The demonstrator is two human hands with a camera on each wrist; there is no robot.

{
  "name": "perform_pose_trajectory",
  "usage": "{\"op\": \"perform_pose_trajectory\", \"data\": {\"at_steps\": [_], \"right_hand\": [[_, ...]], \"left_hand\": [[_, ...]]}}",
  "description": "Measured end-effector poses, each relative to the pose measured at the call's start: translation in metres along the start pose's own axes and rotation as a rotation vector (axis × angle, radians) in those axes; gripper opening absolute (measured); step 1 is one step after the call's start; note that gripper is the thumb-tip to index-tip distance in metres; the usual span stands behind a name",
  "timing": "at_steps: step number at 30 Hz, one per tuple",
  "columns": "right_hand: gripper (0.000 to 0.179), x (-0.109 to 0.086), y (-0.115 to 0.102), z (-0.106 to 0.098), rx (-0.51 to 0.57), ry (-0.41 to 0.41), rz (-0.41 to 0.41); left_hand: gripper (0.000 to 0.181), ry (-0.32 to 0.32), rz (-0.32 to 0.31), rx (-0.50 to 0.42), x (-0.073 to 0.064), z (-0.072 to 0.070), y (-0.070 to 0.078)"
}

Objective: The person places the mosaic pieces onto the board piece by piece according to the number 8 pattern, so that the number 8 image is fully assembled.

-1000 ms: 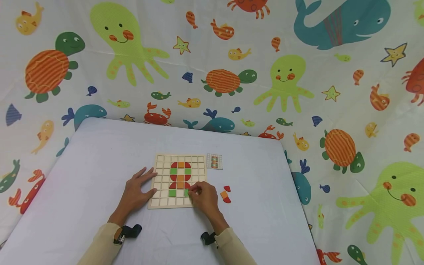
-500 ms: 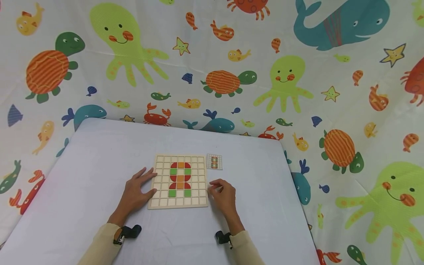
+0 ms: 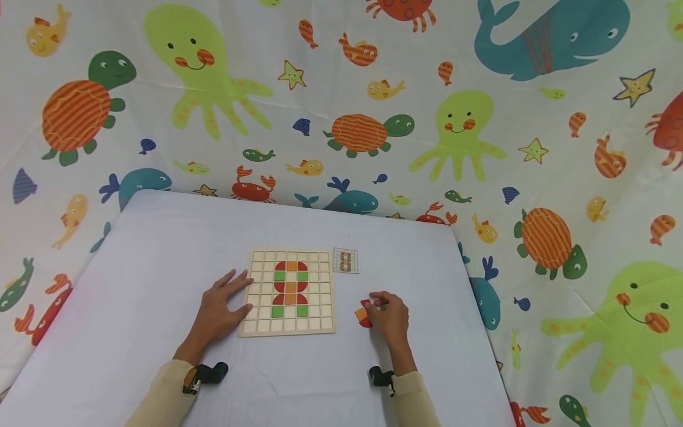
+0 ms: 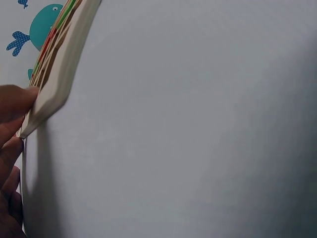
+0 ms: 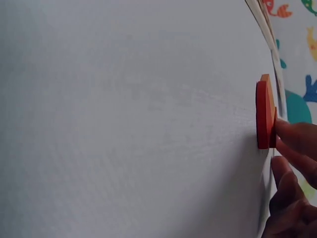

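In the head view a square wooden grid board (image 3: pixel 324 314) lies on the white table. Red, orange and green tiles fill some cells in its middle columns. My left hand (image 3: pixel 216 311) rests at the board's left edge, thumb on the frame and fingers spread along the side. To the right of the board, my right hand (image 3: pixel 391 317) pinches a red rounded tile (image 3: pixel 365 302) between thumb and index finger, low over the table. Just below it lie an orange square tile (image 3: pixel 361 314) and a second red rounded tile (image 3: pixel 365 323), side by side. The right wrist view shows the thumb against the tiles.
A small pattern card (image 3: pixel 345 261) with a matching coloured grid lies by the board's upper right corner. Behind the white table (image 3: pixel 187 237) hangs a curtain (image 3: pixel 352 65) printed with sea animals.
My right hand has moved right, off the board's green tile at the lower right of the pattern, over to the loose tiles. The left hand and board have stayed put.
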State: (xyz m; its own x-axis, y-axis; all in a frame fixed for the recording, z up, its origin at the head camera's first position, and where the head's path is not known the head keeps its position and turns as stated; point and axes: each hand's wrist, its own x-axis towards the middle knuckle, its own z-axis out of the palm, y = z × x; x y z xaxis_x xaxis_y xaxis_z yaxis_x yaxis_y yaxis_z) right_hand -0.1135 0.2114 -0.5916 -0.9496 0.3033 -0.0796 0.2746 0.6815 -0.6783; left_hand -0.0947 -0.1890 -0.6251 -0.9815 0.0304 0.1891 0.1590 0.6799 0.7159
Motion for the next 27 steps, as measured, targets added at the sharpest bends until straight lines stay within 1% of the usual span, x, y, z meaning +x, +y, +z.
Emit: {"op": "perform_pose_trajectory", "data": {"at_steps": [5, 8, 14, 18, 21, 27], "right_hand": [[0.010, 0.001, -0.001, 0.001, -0.014, -0.024, 0.003], [0.011, 0.002, -0.002, 0.001, -0.001, -0.030, -0.012], [0.012, 0.001, -0.005, 0.006, 0.043, -0.031, -0.038], [0.011, -0.003, -0.010, 0.011, 0.098, -0.016, -0.048], [0.011, -0.007, -0.016, 0.016, 0.135, -0.015, -0.072], [0.012, -0.017, -0.029, 0.029, 0.166, -0.062, -0.156]], "left_hand": [[0.061, -0.009, -0.005, -0.008, 0.000, 0.000, 0.000], [0.061, -0.010, -0.005, -0.004, 0.000, 0.001, 0.000], [0.062, -0.009, -0.010, 0.001, 0.000, 0.002, -0.001], [0.062, -0.008, -0.006, -0.008, 0.000, 0.003, -0.003], [0.061, -0.008, -0.009, -0.009, 0.000, 0.003, -0.003], [0.061, -0.004, -0.007, -0.004, 0.001, 0.003, -0.003]]}}
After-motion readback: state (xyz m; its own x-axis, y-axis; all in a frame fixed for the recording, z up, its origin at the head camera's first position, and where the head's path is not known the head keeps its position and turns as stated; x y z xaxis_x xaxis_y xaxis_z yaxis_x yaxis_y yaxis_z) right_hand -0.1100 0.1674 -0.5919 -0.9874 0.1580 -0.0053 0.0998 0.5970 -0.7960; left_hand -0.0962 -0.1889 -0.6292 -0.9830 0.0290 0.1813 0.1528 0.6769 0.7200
